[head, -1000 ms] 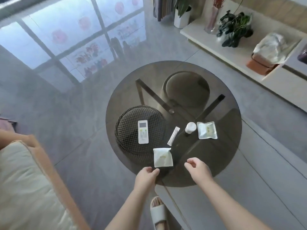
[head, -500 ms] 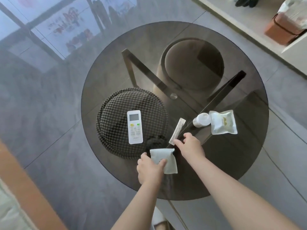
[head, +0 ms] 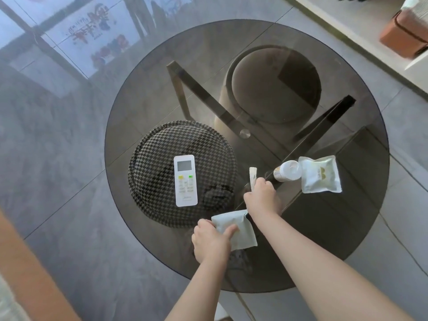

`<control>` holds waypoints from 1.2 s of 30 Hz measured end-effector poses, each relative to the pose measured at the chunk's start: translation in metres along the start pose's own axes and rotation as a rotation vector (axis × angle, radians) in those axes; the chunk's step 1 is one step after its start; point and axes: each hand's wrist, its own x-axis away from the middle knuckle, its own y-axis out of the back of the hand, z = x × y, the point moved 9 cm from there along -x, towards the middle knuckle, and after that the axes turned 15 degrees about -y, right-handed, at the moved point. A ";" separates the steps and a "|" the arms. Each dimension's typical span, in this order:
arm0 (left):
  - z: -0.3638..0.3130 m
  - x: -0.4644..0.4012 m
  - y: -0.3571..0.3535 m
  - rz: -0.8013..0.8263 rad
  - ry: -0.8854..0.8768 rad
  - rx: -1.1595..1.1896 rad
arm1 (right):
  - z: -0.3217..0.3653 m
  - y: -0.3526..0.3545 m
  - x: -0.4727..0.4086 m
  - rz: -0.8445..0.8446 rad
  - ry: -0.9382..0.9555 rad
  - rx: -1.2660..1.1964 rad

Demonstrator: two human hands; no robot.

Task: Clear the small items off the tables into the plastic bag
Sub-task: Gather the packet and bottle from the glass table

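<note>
A round smoked-glass table carries the small items. My left hand pinches a pale flat pouch near the table's front edge, thumb on top. My right hand grips the lower end of a thin white stick sachet. Right of it stands a small white-capped bottle, touching a white snack packet. A white remote control lies left of the sachet. No plastic bag is in view.
Under the glass stand a houndstooth stool and a round brown stool. A pale low shelf with an orange box runs along the upper right. An orange-trimmed sofa edge is at the lower left.
I leaned in over the table. My left hand reached the pale pouch and took hold of it. My right hand moved forward from the table edge onto the stick sachet.
</note>
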 end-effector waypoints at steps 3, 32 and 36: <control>-0.002 0.005 -0.001 -0.018 -0.003 -0.015 | 0.001 0.015 0.011 -0.008 0.152 -0.032; 0.061 0.123 0.040 -0.157 0.133 0.705 | -0.095 0.036 0.095 0.436 0.123 -0.379; 0.085 0.193 0.080 -0.261 0.164 0.872 | -0.098 0.042 0.164 0.511 0.208 -0.376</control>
